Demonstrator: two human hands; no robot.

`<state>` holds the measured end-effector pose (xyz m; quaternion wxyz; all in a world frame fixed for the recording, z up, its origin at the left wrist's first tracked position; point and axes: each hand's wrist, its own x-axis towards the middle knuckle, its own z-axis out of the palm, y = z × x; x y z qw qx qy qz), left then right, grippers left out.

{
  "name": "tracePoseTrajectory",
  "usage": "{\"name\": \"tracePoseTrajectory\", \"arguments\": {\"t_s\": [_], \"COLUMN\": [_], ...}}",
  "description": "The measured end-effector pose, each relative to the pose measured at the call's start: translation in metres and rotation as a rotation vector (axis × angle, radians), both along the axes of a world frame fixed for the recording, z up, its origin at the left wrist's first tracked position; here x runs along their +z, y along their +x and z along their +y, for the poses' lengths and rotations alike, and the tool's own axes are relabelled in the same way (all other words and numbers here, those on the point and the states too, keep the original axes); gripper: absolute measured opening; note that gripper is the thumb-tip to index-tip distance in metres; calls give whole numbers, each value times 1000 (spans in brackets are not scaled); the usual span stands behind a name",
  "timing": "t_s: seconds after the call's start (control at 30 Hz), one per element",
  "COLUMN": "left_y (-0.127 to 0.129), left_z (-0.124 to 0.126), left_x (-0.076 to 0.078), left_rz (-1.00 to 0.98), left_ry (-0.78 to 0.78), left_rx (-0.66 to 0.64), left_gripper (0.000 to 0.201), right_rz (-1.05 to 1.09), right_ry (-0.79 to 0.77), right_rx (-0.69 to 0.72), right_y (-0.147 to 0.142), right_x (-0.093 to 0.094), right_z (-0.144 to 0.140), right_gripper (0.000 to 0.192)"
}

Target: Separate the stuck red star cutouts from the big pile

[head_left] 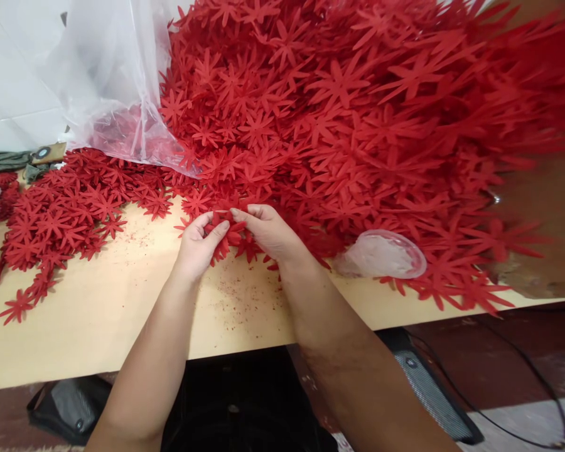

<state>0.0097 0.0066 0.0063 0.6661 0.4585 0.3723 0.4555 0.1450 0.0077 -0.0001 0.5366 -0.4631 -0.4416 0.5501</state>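
Observation:
Between my two hands is a red flower-shaped cutout (233,233) with narrow petals, just above the table. My left hand (201,242) pinches it between thumb and fingers on its left side. With thumb and forefinger together, my right hand (266,229) grips its upper right side. Right behind the hands rises a large heap of similar red cutouts (339,85). My fingers hide part of the held piece, so I cannot tell whether it is one layer or several.
A smaller pile of red cutouts (61,216) lies at the left on the pale wooden table (136,301). Above it stands a clear plastic bag (122,81). A round transparent container (386,254) sits right of my right forearm. Red crumbs (245,301) dot the table near the front edge.

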Motion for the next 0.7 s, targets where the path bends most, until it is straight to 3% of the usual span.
{"name": "tracePoseTrajectory", "arguments": {"t_s": [0.17, 0.33, 0.4, 0.5, 0.57, 0.7], "left_y": [2, -5, -7, -4, -1, 2], "left_z": [4, 10, 11, 10, 8, 5], "left_x": [-4, -5, -5, -6, -6, -8], "left_rz": [-75, -103, -67, 14, 41, 77], "left_ry": [8, -26, -18, -3, 8, 37], "left_rx": [144, 289, 277, 213, 193, 158], "left_gripper": [20, 22, 24, 25, 24, 21], "right_rz": [27, 23, -85, -306, -340, -215], "right_ry": [38, 146, 221, 358, 419, 353], "right_rx": [-24, -291, -412, -523, -496, -242], "right_y": [4, 26, 32, 30, 23, 7], "right_x": [-8, -28, -36, -38, -31, -12], "right_z": [2, 19, 25, 25, 18, 7], "right_gripper": [53, 44, 42, 55, 53, 46]}}
